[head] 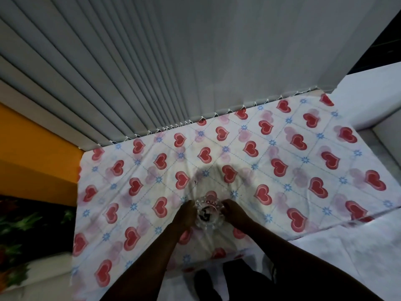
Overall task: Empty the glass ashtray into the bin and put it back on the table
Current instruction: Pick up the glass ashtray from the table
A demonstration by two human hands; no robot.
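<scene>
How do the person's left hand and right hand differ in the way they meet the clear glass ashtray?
The left hand meets the left side of the clear glass ashtray, while the right hand meets its right side. The left arm enters from the bottom centre; the right arm comes in from the lower right. Both have a grip on the scalloped rim, above the heart-patterned tablecloth, with dark debris visible inside the ashtray.

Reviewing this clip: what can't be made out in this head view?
- Bin: nowhere in the head view, so its place is unknown.
- Glass ashtray: dark contents blurred, too small to identify.
- Whether it rests on the tablecloth or is lifted: left hand and right hand cover its sides.
</scene>
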